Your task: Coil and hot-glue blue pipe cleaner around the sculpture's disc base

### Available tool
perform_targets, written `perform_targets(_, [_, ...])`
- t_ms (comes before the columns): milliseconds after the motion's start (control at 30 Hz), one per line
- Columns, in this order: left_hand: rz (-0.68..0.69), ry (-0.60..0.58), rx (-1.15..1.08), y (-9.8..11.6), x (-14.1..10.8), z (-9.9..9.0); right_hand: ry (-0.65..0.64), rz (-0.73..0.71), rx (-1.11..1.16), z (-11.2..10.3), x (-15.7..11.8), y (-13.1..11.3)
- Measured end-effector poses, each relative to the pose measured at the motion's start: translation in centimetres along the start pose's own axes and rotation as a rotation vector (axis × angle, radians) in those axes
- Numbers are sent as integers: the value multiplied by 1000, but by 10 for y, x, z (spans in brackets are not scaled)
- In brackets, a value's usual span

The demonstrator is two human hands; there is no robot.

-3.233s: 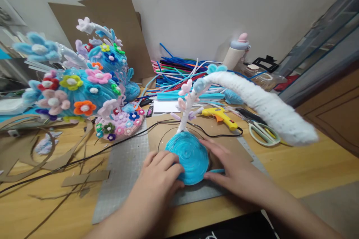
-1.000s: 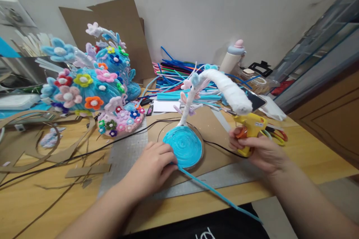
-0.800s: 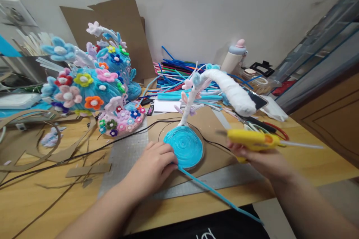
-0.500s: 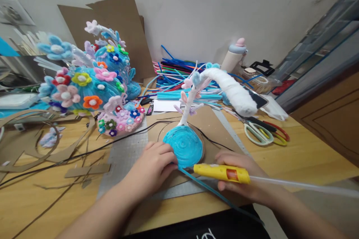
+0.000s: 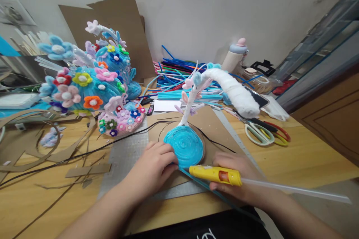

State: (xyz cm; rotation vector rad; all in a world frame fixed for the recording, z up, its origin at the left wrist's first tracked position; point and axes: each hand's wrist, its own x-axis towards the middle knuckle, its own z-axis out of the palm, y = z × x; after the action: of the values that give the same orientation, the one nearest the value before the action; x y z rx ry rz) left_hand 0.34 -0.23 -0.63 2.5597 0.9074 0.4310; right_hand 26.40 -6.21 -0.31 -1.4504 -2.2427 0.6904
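Note:
A round base [image 5: 185, 145] covered in coiled blue pipe cleaner lies in front of me, with a white wrapped stem [image 5: 189, 106] rising from it and bending over to the right. My left hand [image 5: 158, 160] pinches the blue pipe cleaner [image 5: 198, 182] against the base's lower left edge. The strand's loose end trails off to the lower right. A yellow hot glue gun [image 5: 214, 174] with a long clear glue stick is in my right hand [image 5: 235, 171]. Its nozzle points left, close to the strand beside my left fingertips; whether it touches is unclear.
Flower-covered blue pipe-cleaner crafts [image 5: 92, 86] stand at the left, near cardboard scraps [image 5: 86, 170]. A bundle of pipe cleaners [image 5: 179, 78] lies against the wall. Scissors [image 5: 259, 134], a phone and a bottle [image 5: 234, 56] are at the right. A black cord crosses the table.
My right hand has moved the glue gun slightly left and down, bringing its nozzle nearer my left fingers. My left hand stays in place on the strand.

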Motion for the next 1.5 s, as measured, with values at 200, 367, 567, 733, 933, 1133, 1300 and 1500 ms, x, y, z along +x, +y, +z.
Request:
perform_targets(200, [5,3,-15,0,0,0,-29,46,-40,-3,1,-1])
perform_targets(367, [-7,-2,-21,0,0,0,-20,38,-100,-3,-4,5])
perform_targets(567, [-16,-6,-30,-1,0,2,-28,50,-101,-2,-9,15])
perform_targets(733, [-15,-6,-33,-3,1,2,-25,68,-103,-4,-10,18])
perform_targets(933, [-12,5,-36,-2,0,2,-28,116,-94,-7,-12,21])
perform_targets(1133, [-9,9,-33,-3,1,2,-11,126,-72,-12,-13,23])
perform_targets(1300, [-6,18,-44,-4,1,3,-21,105,-91,-17,-12,27])
perform_targets(1500, [-7,5,-40,-3,1,2,-24,113,-135,-19,-16,34])
